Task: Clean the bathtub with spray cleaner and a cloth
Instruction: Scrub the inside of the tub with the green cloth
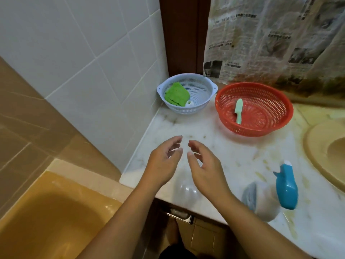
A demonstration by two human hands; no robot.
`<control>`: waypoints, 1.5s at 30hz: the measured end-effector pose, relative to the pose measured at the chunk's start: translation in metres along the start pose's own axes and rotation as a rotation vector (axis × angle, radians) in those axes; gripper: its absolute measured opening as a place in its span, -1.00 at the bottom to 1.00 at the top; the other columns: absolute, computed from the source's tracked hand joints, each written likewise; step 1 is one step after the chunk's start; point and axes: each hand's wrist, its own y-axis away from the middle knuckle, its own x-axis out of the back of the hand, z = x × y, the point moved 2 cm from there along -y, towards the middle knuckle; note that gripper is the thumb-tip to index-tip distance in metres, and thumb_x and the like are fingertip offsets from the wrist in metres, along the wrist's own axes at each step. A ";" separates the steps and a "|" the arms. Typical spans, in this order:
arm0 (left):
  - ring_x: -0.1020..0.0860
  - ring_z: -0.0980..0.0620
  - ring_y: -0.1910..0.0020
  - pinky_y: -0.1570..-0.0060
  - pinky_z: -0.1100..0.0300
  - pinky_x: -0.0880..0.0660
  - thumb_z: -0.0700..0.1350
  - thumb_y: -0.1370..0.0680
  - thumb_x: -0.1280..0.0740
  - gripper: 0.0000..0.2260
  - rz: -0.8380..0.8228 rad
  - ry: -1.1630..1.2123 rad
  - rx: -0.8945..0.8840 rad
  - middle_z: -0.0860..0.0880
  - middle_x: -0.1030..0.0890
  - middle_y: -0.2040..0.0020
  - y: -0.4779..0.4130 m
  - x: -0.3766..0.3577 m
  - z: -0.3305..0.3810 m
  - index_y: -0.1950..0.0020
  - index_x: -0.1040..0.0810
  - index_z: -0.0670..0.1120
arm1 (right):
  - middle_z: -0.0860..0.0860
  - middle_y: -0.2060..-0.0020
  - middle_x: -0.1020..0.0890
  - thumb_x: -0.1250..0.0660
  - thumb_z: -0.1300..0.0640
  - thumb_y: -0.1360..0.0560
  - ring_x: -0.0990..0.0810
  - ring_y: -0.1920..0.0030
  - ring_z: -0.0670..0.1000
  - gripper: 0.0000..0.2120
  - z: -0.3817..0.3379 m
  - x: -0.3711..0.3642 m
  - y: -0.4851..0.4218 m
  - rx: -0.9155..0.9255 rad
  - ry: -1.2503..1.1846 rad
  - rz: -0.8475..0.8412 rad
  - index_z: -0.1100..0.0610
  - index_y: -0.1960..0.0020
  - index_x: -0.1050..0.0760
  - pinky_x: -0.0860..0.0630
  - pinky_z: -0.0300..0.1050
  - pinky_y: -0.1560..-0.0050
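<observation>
Newsprint on curtain blurred, unreadable.

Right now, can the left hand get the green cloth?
Probably yes: the left hand is open and holds nothing, the green cloth lies uncovered in the pale blue basket, and nothing stands between them.

Our left hand and right hand hang over the worktop near its front left corner. They are close but apart, fingers loose, holding nothing. The green cloth lies in the pale blue basket at the back left corner. Just beside it, the red basket holds a small green tool. The spray bottle is near the front edge. The yellow bathtub is past the left edge.
</observation>
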 end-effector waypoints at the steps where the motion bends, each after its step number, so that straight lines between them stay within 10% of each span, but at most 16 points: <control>1: -0.54 0.37 -0.24 -0.19 0.48 -0.44 -0.15 -0.66 -0.32 -0.65 0.016 0.007 -0.004 0.22 -0.60 -0.29 -0.016 0.007 0.000 -0.44 -0.55 0.09 | -0.19 -0.34 -0.56 -0.27 0.06 -0.69 -0.53 -0.31 -0.18 -0.64 -0.005 -0.008 -0.015 0.004 -0.002 0.002 -0.04 -0.47 -0.47 -0.46 -0.23 -0.34; 14: -0.60 0.21 -0.16 -0.16 0.34 -0.48 -0.17 -0.64 -0.32 -0.66 0.107 0.026 -0.001 0.09 -0.66 -0.20 -0.225 0.065 -0.009 -0.42 -0.57 0.00 | -0.05 -0.21 -0.65 -0.27 0.12 -0.66 -0.59 -0.11 -0.11 -0.69 -0.027 -0.067 -0.261 -0.063 0.098 0.222 0.13 -0.38 -0.55 -0.47 -0.22 -0.18; 24: -0.51 0.21 -0.36 -0.41 0.12 -0.46 -0.15 -0.63 -0.30 -0.60 0.109 0.060 0.017 0.11 -0.57 -0.40 -0.268 0.056 -0.038 -0.48 -0.50 0.05 | 0.14 -0.42 -0.52 -0.33 -0.04 -0.64 -0.48 -0.41 0.24 -0.43 0.038 -0.079 -0.408 -0.255 0.484 -0.085 0.11 -0.57 -0.30 -0.44 0.15 -0.41; 33: -0.53 0.16 -0.34 -0.38 0.00 -0.49 -0.02 -0.58 -0.28 -0.59 0.137 0.050 -0.095 0.10 -0.56 -0.38 -0.261 0.055 -0.026 -0.45 -0.51 0.07 | 0.09 0.11 -0.61 -0.27 0.07 -0.69 -0.60 0.15 0.07 -0.91 -0.002 -0.037 -0.363 0.074 0.298 0.115 0.08 -0.05 -0.45 -0.53 0.00 0.22; 39: -0.40 0.13 -0.48 -0.46 -0.06 -0.40 0.23 -0.60 -0.29 -0.41 0.117 0.137 -0.264 0.08 -0.47 -0.48 -0.227 0.063 0.036 -0.59 -0.29 0.06 | -0.05 0.08 -0.61 -0.28 -0.06 -0.63 -0.57 -0.06 0.13 -0.98 -0.082 -0.005 -0.285 0.342 0.140 0.305 -0.18 -0.05 -0.47 -0.53 0.08 -0.06; 45: -0.59 0.05 -0.32 -0.35 -0.08 -0.51 0.03 -0.71 -0.25 -0.67 -0.089 0.396 -0.266 0.05 -0.62 -0.33 -0.146 0.064 0.075 -0.48 -0.38 0.13 | 0.05 0.15 -0.63 -0.36 0.02 -0.66 -0.62 0.14 0.03 -0.90 -0.129 0.005 -0.187 0.381 -0.116 0.319 0.05 -0.05 -0.54 -0.59 0.21 0.07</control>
